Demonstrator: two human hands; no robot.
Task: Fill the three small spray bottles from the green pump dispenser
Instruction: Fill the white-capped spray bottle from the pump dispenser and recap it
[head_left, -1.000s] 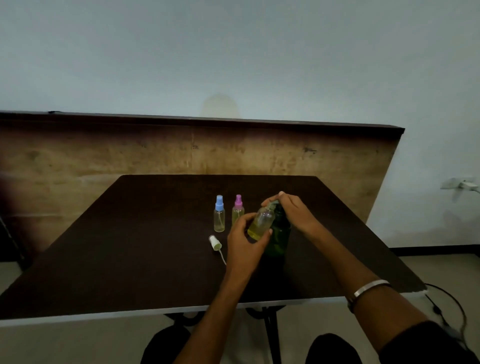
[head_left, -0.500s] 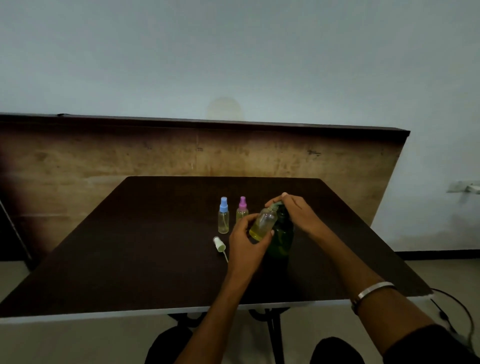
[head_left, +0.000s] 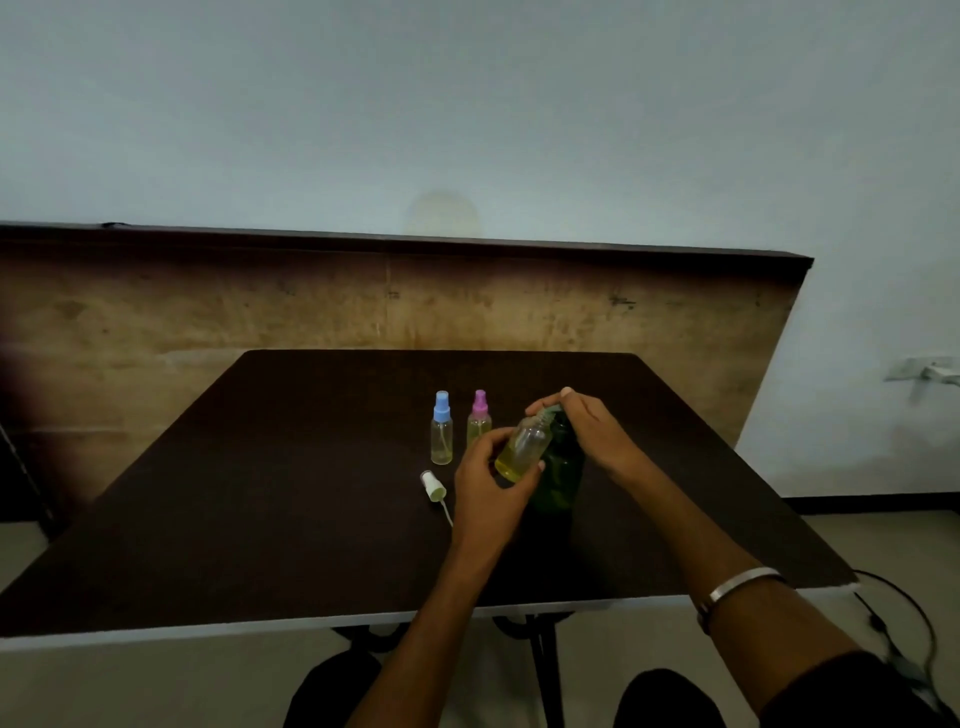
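The open bottle (head_left: 522, 451) sits tilted in your left hand (head_left: 488, 486), its mouth leaned up under the spout of the green dispenser (head_left: 558, 475), which stands on the table (head_left: 260, 519) just right of it. That lean looks deliberate: it brings the narrow neck to the spout so the yellow liquid runs inside rather than down the glass. Your fingers and thumb curl round the bottle's lower body, gripping it clear of the table, and it looks partly filled. Your right hand (head_left: 589, 431) lies over the dispenser's top, fingers bent down onto the pump head; it seems placed to press, though how hard it bears down cannot be told. The loose white sprayer cap (head_left: 434, 486) with its dip tube lies on the table just left of your left hand, likely set there to be screwed back on. Farther off stand the blue-capped bottle (head_left: 441, 436) and the pink-capped bottle (head_left: 479, 423), upright, side by side and capped, both holding yellowish liquid, so this one is probably the last to fill.
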